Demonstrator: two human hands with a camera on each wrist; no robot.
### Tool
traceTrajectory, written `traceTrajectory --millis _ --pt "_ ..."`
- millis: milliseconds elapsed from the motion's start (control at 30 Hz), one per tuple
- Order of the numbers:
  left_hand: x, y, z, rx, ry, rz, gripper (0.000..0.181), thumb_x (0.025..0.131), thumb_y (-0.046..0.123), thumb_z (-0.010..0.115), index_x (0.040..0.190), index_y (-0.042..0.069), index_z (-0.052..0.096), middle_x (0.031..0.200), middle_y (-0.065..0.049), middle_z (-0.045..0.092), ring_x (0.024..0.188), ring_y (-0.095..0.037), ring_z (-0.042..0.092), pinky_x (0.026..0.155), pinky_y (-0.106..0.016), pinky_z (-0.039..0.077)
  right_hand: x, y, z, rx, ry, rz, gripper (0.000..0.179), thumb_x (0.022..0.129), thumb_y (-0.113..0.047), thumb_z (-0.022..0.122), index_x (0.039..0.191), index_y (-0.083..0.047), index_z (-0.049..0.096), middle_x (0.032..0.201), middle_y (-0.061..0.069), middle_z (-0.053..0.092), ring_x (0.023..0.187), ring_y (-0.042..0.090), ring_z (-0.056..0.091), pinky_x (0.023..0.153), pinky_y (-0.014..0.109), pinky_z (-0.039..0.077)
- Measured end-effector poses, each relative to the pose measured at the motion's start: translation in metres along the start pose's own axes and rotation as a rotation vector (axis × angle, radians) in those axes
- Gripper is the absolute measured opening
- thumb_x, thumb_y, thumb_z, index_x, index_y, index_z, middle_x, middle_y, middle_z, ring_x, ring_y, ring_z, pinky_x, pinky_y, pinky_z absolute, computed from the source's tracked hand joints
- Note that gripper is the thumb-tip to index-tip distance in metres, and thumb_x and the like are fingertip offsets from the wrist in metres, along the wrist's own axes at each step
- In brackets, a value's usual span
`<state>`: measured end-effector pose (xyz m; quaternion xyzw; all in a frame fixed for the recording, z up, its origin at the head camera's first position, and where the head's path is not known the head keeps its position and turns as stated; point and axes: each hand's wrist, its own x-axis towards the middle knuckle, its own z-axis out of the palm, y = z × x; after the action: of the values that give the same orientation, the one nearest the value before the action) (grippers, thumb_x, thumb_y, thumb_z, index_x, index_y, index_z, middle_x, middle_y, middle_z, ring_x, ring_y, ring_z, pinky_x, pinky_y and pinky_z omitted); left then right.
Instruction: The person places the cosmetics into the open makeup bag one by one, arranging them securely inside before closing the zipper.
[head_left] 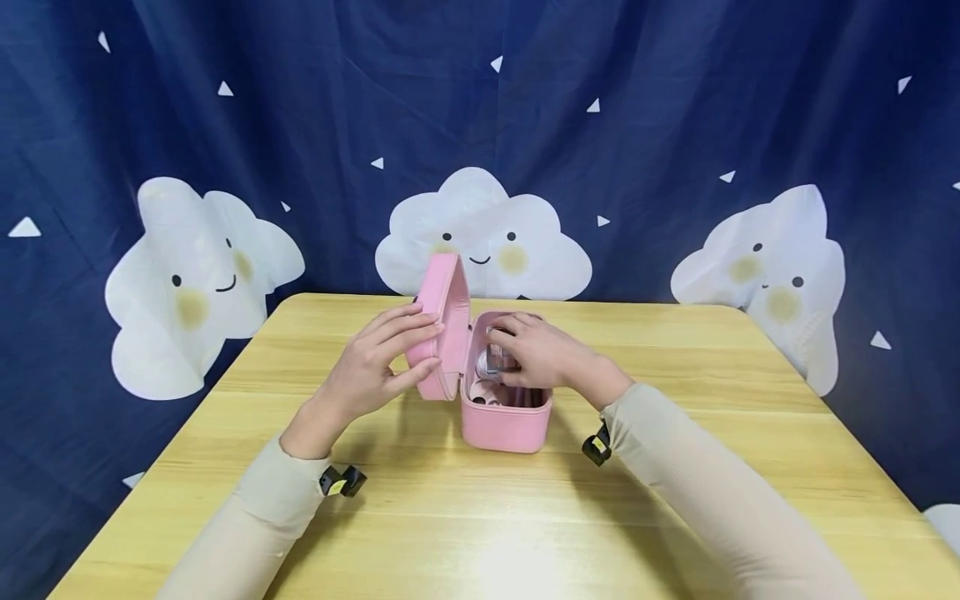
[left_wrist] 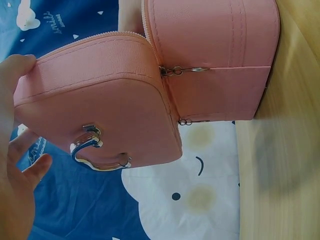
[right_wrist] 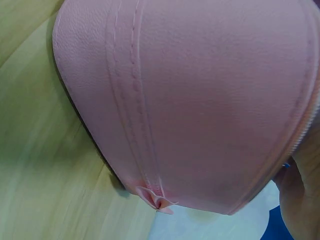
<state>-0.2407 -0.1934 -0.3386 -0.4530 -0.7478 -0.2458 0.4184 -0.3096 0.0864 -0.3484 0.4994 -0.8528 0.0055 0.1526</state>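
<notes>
Crossing the near part of the counter (head_left: 420,533), pale sleeves (head_left: 247,517) with small black devices (head_left: 342,481) at the cuffs lead to a pink case (head_left: 504,429), which stands mid-counter with its lid (head_left: 433,287) tilted up. It should be light, with fairly stiff walls; the smooth covering may slide a little. The base is best steadied by its sides, the lid by its rim or by the curved metal handle (left_wrist: 90,140). The left hand (head_left: 386,354) has a loose grip: fingers nearly straight, spread against the lid, seeming to prop it rather than clasp it. The right hand (head_left: 543,350) is inside the case, its grip mostly closed, thumb and fingers apparently pinching a clear container (head_left: 501,360), probably hard and slick, so best held by its edges. The case's leathery surface shows stitched seams, rounded corners, a zip along the rim and metal zip pulls (left_wrist: 176,71); pale round items (head_left: 487,390) lie in the base. Beyond hangs a navy curtain (head_left: 450,100) with smiling clouds (head_left: 480,212).
</notes>
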Motion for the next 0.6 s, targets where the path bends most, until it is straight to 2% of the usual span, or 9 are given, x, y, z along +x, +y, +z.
traceTrajectory --millis 200,333,600 --pt "0.002 0.001 -0.001 0.001 -0.002 -0.001 0.041 0.097 0.039 0.060 0.116 0.004 0.070 0.118 -0.012 0.067 0.120 -0.036 0.055 0.107 -0.038 0.039 0.008 0.006 0.007 0.025 -0.051 0.034 0.054 0.084 -0.041 0.071 0.125 -0.008 0.056 0.132 0.016 0.053 0.125 0.035 0.047 0.107 0.049 0.037" --pt "0.002 0.001 -0.001 0.004 -0.005 -0.003 0.040 0.097 0.039 0.059 0.116 0.004 0.070 0.119 -0.011 0.067 0.120 -0.035 0.055 0.107 -0.038 0.039 0.016 0.009 0.013 0.037 -0.109 0.063 0.055 0.084 -0.045 0.072 0.122 -0.008 0.055 0.130 0.015 0.053 0.124 0.033 0.049 0.109 0.045 0.036" --pt "0.001 0.002 -0.002 0.017 -0.013 -0.001 0.040 0.098 0.038 0.059 0.116 0.004 0.070 0.119 -0.010 0.067 0.120 -0.034 0.055 0.107 -0.038 0.039 0.031 0.008 0.026 0.032 -0.243 0.082 0.048 0.081 -0.042 0.075 0.110 -0.010 0.056 0.108 0.007 0.055 0.100 0.025 0.056 0.092 0.039 0.047"
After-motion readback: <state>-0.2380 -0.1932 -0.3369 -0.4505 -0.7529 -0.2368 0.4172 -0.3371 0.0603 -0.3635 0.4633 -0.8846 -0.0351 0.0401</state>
